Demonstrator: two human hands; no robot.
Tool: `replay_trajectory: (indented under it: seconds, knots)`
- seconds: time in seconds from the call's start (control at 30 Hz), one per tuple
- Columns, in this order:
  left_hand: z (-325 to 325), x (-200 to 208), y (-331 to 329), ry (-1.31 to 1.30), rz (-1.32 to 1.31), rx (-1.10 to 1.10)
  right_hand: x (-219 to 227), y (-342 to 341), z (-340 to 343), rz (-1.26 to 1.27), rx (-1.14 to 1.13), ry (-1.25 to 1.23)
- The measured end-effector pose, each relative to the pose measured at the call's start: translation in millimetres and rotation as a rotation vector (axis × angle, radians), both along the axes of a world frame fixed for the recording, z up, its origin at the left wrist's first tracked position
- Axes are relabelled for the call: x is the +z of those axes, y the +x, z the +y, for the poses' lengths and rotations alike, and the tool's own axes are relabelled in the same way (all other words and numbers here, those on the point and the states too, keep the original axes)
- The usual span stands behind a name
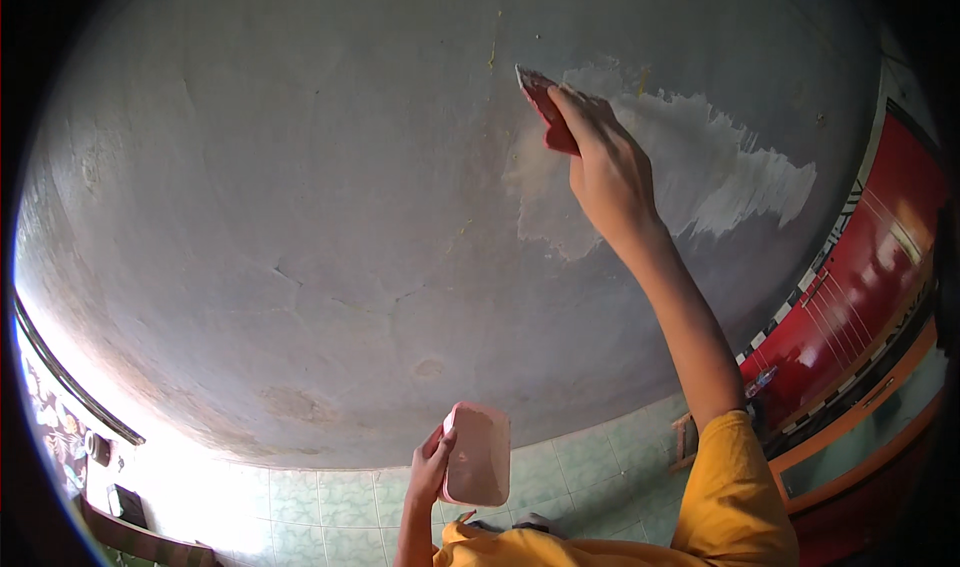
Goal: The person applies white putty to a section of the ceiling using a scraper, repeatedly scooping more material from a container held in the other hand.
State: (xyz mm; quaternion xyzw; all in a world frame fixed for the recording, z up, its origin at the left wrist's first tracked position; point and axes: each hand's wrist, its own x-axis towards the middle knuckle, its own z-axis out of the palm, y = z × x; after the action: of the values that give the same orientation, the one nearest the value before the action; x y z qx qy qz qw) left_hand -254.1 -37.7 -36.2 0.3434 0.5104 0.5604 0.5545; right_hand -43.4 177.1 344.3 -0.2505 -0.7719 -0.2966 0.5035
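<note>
Red scraper point(540, 99), jagged pale patch point(715, 162), rounded rectangular tub point(482, 457)

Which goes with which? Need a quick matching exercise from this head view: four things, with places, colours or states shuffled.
Things:
1. Scraper
2. Tray
3. Pale patch
4. Floor tiles

Descriptions:
A. Light green, below the grey wall
B. Pink, held low in the left hand
C. Ragged-edged, spread on the grey wall
D. Red, held up in the right hand

Pairs: 1-D, 2-B, 3-C, 4-A
</note>
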Motion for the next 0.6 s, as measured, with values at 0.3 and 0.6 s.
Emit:
replay_trajectory:
  seconds: [0.3, 0.6]
  knots:
    - [1, -5, -10, 0.036, -0.006, -0.004, -184, -5, -16, -0.227, 0.059, -0.370]
    - [5, -3, -10, 0.007, 0.002, 0.047, -142, -21, 18, -0.115, -0.114, -0.009]
